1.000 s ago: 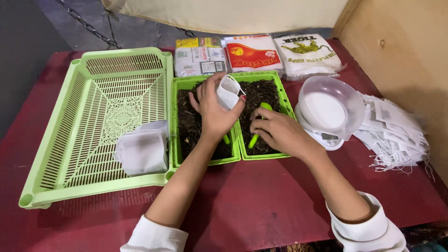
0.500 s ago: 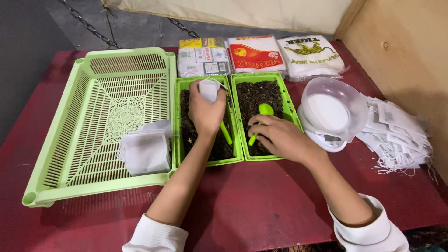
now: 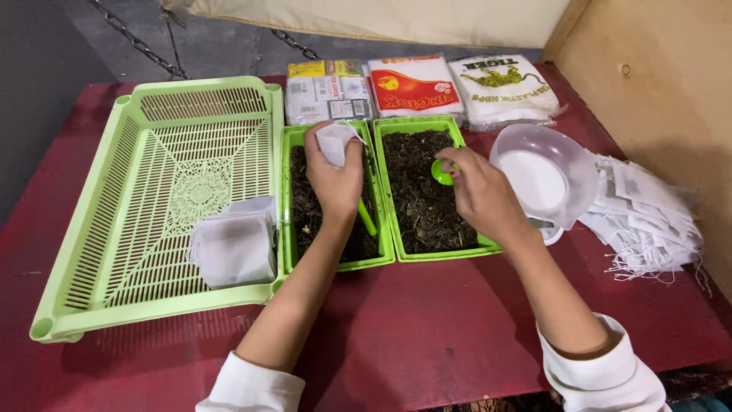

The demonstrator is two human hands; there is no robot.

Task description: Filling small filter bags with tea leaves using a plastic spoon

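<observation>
Tea bag, white and empty, sits pinched in the left hand over the left green tray. Three flat packets line the table's far edge. Right hand grips a green scoop above the right tray's dark leaves.

Two small green trays of dark loose leaves, one large slotted green basket, three sealed packets, one clear bowl, one green scoop, and two hands.

Left hand pinched shut, right hand curled
</observation>
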